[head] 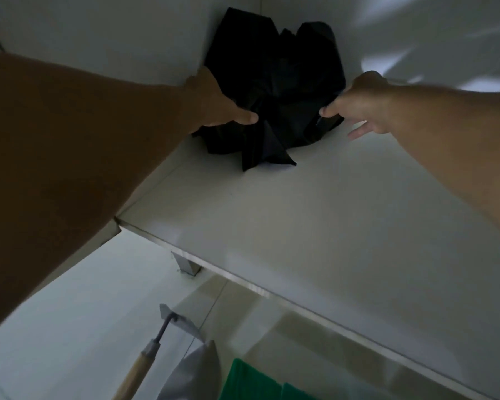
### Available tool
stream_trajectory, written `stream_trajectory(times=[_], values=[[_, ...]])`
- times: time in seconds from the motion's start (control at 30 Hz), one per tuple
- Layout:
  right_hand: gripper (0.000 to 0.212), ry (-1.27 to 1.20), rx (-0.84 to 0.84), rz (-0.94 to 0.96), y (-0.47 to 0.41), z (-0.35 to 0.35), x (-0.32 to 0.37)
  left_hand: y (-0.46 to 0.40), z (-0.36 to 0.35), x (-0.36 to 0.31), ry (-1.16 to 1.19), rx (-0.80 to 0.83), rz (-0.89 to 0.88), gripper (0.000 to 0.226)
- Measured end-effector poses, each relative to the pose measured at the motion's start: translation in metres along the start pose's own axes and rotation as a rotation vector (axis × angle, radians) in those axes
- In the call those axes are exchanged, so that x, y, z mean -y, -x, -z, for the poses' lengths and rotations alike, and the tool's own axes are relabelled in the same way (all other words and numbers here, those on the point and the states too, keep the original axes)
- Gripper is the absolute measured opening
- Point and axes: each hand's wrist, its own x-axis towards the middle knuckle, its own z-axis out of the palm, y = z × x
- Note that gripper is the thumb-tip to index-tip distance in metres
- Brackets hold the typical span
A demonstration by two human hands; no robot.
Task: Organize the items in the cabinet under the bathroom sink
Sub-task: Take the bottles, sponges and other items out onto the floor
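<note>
- Floor level, nearest: wooden-handled hoe (153, 346), grey bag (191, 373), green cloth (248, 382).
- Cabinet floor (300, 226): white panel.
- Rear corner: black bag (274, 90) on the panel.
- Left hand (223, 102): thumb pressed on bag, fingers hidden.
- Right hand (361, 105): thumb pinching bag edge, lower fingers spread.

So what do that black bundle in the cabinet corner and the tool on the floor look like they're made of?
Crumpled black bundle: seemingly thin plastic film or slick fabric, with sharp creases and a faint sheen. Wooden-handled floor tool: pale matte wood handle, grey metal collar, neck and flat blade.
</note>
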Motion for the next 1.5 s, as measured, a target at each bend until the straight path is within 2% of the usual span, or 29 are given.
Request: stream_trajectory(times=[0.17, 0.23, 0.37, 0.53, 0.57, 0.7, 0.87, 0.93, 1.03, 1.1, 1.13, 1.2, 1.23, 1.3, 1.33, 1.37, 1.43, 1.5], values=[[0.084, 0.084, -0.078, 0.085, -0.040, -0.007, 0.001, -0.027, -0.012, -0.008, 0.002, 0.050, -0.025, 0.160], [0.100, 0.106, -0.096, 0.120, -0.055, -0.008, -0.001, -0.038, -0.024, -0.010, -0.051, 0.045, -0.029, 0.155], [0.132, 0.155, -0.020, 0.124, -0.076, -0.014, 0.002, -0.064, -0.043, 0.002, -0.131, 0.044, -0.024, 0.147], [0.138, 0.240, 0.097, 0.113, -0.096, -0.033, 0.012, -0.077, -0.060, 0.011, -0.172, 0.093, -0.071, 0.119], [0.135, 0.259, 0.118, 0.133, -0.099, -0.036, 0.014, -0.079, -0.062, 0.011, -0.162, 0.113, -0.075, 0.111], [0.103, 0.046, 0.231, 0.137, -0.104, -0.051, 0.011, -0.084, -0.069, 0.010, -0.109, 0.195, -0.091, 0.078], [0.091, 0.052, 0.215, 0.282, -0.091, -0.074, -0.001, -0.079, -0.070, 0.014, 0.019, 0.136, -0.096, 0.058], [0.080, 0.016, 0.188, 0.302, -0.086, -0.080, -0.002, -0.074, -0.070, 0.019, 0.108, 0.079, -0.096, 0.056], [0.062, -0.016, 0.174, 0.255, -0.071, -0.083, -0.002, -0.057, -0.066, 0.021, 0.246, 0.050, -0.072, 0.070], [0.057, -0.062, 0.197, 0.198, -0.061, -0.081, -0.002, -0.046, -0.060, 0.021, 0.298, 0.028, -0.077, 0.074], [0.057, -0.081, 0.217, 0.176, -0.056, -0.079, -0.001, -0.039, -0.056, 0.020, 0.310, 0.024, -0.080, 0.065], [0.054, -0.100, 0.248, 0.156, -0.041, -0.070, 0.003, -0.023, -0.045, 0.020, 0.297, 0.048, -0.078, 0.023], [0.052, -0.105, 0.264, 0.148, -0.032, -0.066, 0.006, -0.013, -0.037, 0.018, 0.295, 0.056, -0.089, 0.011], [0.047, -0.118, 0.299, 0.132, -0.013, -0.056, 0.013, 0.009, -0.019, 0.013, 0.293, 0.015, -0.140, 0.019], [0.046, -0.132, 0.319, 0.121, -0.002, -0.052, 0.016, 0.018, -0.011, 0.013, 0.302, 0.010, -0.128, 0.014], [0.045, -0.146, 0.341, 0.108, 0.009, -0.047, 0.020, 0.031, -0.001, 0.010, 0.301, 0.005, -0.118, 0.018], [0.045, -0.153, 0.391, 0.082, 0.032, -0.037, 0.028, 0.052, 0.017, 0.007, 0.289, 0.004, -0.132, 0.050], [0.042, -0.154, 0.420, 0.076, 0.055, -0.026, 0.039, 0.077, 0.036, 0.001, 0.170, -0.041, -0.173, 0.066]])
